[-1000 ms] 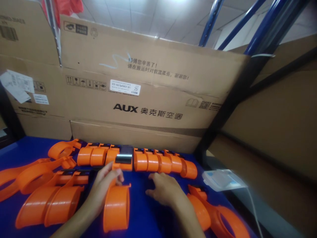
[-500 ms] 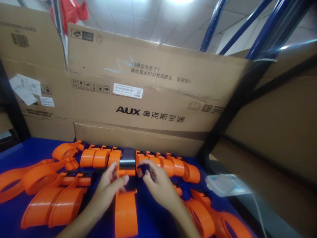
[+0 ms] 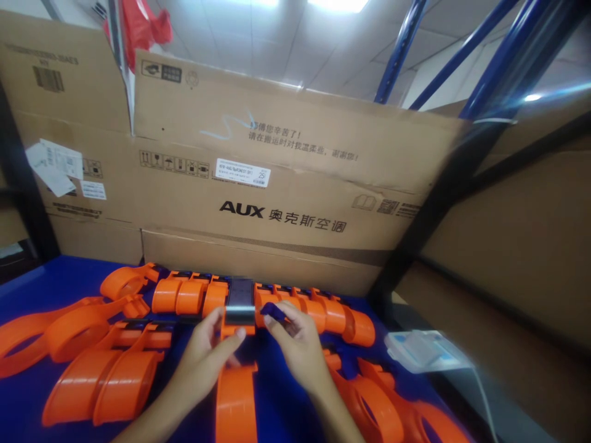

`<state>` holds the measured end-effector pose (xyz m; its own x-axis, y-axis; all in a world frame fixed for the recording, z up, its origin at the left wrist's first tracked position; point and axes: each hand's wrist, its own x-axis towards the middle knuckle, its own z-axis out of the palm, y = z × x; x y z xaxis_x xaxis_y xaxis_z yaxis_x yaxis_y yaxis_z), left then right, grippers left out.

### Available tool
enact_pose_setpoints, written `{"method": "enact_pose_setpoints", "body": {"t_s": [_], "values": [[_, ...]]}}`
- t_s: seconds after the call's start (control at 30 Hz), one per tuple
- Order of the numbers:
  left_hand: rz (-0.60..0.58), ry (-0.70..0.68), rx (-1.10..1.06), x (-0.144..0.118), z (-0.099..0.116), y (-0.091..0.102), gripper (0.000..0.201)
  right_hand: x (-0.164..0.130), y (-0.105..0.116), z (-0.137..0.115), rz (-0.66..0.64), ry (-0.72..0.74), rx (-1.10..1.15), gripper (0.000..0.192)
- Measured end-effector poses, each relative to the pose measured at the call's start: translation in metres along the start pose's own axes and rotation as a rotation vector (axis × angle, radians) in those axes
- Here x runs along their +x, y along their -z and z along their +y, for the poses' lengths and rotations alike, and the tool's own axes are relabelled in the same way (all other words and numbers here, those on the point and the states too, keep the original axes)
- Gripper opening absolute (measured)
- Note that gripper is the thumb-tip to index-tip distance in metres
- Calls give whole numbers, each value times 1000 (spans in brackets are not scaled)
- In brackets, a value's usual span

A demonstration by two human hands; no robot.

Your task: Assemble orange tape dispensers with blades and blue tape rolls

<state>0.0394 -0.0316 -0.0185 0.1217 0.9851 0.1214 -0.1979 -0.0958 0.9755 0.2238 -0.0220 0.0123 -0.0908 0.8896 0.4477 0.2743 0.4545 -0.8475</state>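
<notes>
"AUX" is printed in bold black, followed by Chinese characters, on the large cardboard box [image 3: 295, 184] standing along the table's far edge. A white sticker [image 3: 242, 173] on the same box is marked "25". Handling pictograms are printed beside it; smaller print is unreadable.

Orange tape dispenser [image 3: 235, 381] lies lengthwise on the blue table, black blade plate [image 3: 239, 303] at its far end.
</notes>
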Motion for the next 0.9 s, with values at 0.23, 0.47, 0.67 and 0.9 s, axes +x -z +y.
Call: {"method": "enact_pose_setpoints", "body": {"t_s": [0.23,0.47,0.67,0.9], "values": [[51,-12,9,0,1,1,38,-4,-2,-10,-81,22,-61,32],[71,0,-31,2,1,1,37,-10,-8,-13,-109,119,-183,33],[40,-37,-41,2,3,-1,34,-12,-13,-2,-33,106,-142,13],[-1,-39,-28,2,-1,-1,35,-14,-8,-10,-154,146,-320,13]]}}
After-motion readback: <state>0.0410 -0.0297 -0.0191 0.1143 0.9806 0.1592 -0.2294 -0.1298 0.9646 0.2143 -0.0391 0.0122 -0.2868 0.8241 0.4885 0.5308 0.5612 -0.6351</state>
